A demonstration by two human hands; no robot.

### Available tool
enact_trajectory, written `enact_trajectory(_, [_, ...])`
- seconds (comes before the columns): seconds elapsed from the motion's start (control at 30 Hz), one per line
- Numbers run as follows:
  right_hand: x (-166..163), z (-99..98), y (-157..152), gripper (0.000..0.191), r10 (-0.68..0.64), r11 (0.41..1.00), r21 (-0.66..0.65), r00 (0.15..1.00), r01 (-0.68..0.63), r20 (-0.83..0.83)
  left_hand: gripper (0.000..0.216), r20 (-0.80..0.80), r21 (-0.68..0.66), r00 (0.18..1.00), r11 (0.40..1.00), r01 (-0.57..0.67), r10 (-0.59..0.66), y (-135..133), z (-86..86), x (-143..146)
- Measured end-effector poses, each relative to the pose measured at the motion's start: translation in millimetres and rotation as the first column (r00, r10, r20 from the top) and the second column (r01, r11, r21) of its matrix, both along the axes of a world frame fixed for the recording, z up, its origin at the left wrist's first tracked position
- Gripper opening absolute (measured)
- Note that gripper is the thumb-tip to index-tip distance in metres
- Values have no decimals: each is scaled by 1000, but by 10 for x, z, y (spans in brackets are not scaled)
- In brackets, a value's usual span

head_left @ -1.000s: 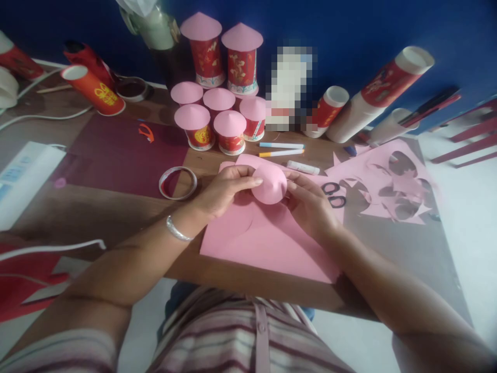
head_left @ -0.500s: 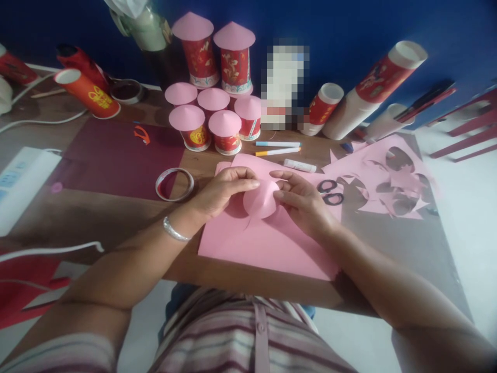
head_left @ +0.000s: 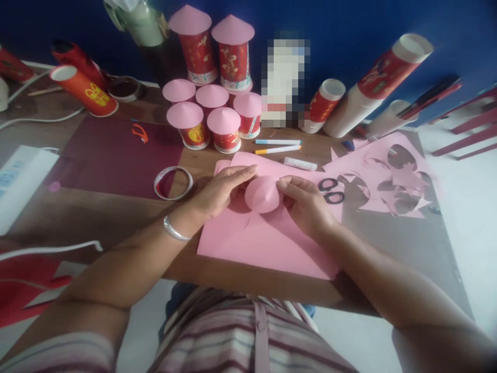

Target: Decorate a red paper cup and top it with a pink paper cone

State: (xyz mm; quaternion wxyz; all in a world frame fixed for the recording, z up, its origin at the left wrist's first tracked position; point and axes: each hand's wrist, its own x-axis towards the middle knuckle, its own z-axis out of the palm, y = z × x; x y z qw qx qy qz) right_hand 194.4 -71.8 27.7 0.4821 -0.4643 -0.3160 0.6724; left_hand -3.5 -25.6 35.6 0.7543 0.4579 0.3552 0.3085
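Observation:
A small pink paper cone [head_left: 263, 194] is held over a stack of pink paper sheets [head_left: 248, 238], its tip turned up toward me. My right hand [head_left: 306, 202] pinches the cone's right edge between thumb and fingers. At the cone's left side is my left hand [head_left: 217, 191], open, its thumb stretched out above the rim; its other fingers are partly hidden behind the cone. Black scissor handles [head_left: 331, 191] show just right of my right hand. Beyond the hands lie a white glue stick [head_left: 300, 164], a blue marker [head_left: 278, 142] and a yellow marker [head_left: 278, 149].
Several red paper cups with pink cone roofs [head_left: 224, 124] stand at the back. A tape roll [head_left: 173, 183] lies left, by a dark red sheet [head_left: 116, 160]. Cut pink scraps [head_left: 404, 176] lie right. Stacked cups [head_left: 373, 77] lean near the wall.
My left thumb has lifted off the cone, which has turned so its tip faces me more squarely. My right hand keeps its pinch on the right edge.

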Motion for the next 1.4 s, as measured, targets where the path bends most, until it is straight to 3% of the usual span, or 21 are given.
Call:
enact_trajectory(0.23, [8,-54,14,39,-59,997,44,998,59,8,29,-79,45,997,999,-12,16,17,-94,-36])
enact_trajectory(0.47, [18,-23,-29,39,23,1000,8,1000,-23,12,32,-74,1,997,1000,-6,6,11,-71,-37])
enact_trajectory(0.67, [-17,-2,-50,53,-16,1000,21,994,14,112,33,-36,4,998,999,-50,50,8,-74,-35])
enact_trajectory(0.97, [-14,-36,-34,37,127,991,42,991,-128,41,41,-70,60,997,998,-30,35,23,-120,-24])
enact_trajectory(1.4, [-10,-70,-49,43,94,994,55,995,-93,-24,42,-78,119,993,990,-75,85,54,-207,-44])
